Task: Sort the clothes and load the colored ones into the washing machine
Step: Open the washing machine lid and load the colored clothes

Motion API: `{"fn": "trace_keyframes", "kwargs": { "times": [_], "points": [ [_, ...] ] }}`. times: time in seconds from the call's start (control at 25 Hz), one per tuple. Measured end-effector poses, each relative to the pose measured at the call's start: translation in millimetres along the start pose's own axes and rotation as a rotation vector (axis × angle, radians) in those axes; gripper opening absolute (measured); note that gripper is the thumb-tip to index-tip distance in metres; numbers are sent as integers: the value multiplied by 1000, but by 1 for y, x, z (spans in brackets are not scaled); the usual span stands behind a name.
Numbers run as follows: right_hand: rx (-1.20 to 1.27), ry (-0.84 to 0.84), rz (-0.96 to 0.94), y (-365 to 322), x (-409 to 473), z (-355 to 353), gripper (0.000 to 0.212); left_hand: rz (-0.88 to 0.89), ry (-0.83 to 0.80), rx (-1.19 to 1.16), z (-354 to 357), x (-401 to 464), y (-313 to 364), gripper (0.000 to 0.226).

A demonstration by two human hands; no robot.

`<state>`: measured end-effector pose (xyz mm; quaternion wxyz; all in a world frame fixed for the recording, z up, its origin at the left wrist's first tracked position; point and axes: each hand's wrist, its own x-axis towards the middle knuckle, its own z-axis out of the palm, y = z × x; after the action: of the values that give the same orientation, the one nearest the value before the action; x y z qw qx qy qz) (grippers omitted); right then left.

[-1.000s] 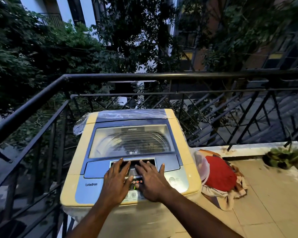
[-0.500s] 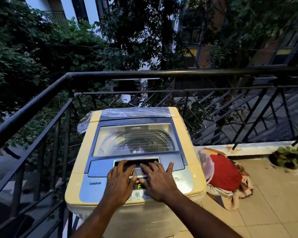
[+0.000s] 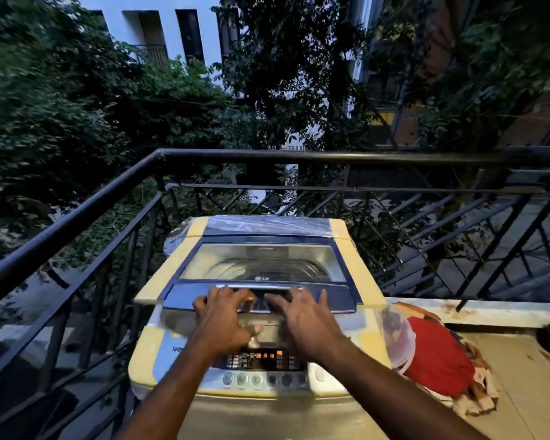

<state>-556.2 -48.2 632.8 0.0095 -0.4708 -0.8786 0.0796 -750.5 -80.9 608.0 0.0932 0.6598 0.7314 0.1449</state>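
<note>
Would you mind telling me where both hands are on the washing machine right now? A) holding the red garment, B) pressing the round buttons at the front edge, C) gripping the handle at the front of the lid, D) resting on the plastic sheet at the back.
C: the left hand and right hand curl their fingers at the silver handle of the lid, whose front edge stands lifted off the washing machine.

lid (image 3: 261,265): glossy clear plastic
washer (image 3: 358,277): smooth yellowed plastic
railing (image 3: 331,155): dark painted metal
clothes (image 3: 438,357): soft cloth

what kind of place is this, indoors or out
Outdoors, most likely an apartment balcony. A black metal railing fences it in, trees and a white building lie beyond, and a washing machine stands on the tiled floor.
</note>
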Motion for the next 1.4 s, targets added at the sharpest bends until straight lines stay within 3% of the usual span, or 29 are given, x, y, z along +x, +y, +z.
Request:
{"fn": "trace_keyframes", "kwargs": {
  "times": [0.08,0.24,0.4,0.6,0.68,0.76,0.92,1.0,1.08,1.16,1.4],
  "points": [
    [-31,97,-45,8,13,-34,70,10,87,-14,-28,20,7,34],
    [-74,232,-110,24,50,-90,57,32,217,-19,-73,61,15,38],
    [11,476,-58,33,84,-121,49,60,463,-33,-121,108,12,53],
    [-41,845,134,49,144,-165,19,213,764,-131,-151,174,21,22],
    [-112,846,137,49,165,-168,15,268,809,-77,-153,197,24,14],
    [-155,812,130,51,188,-170,24,315,793,6,-151,221,22,26],
    [2,611,107,76,231,-180,42,261,448,119,-143,262,18,72],
    [-8,398,112,89,246,-179,65,246,345,154,-145,282,14,79],
    [-94,330,114,98,258,-173,81,255,295,180,-150,299,10,82],
    [-118,345,123,101,264,-166,91,282,289,203,-152,304,7,83],
    [-79,439,75,100,250,-148,109,325,474,129,-137,287,2,73]
  ]
}}
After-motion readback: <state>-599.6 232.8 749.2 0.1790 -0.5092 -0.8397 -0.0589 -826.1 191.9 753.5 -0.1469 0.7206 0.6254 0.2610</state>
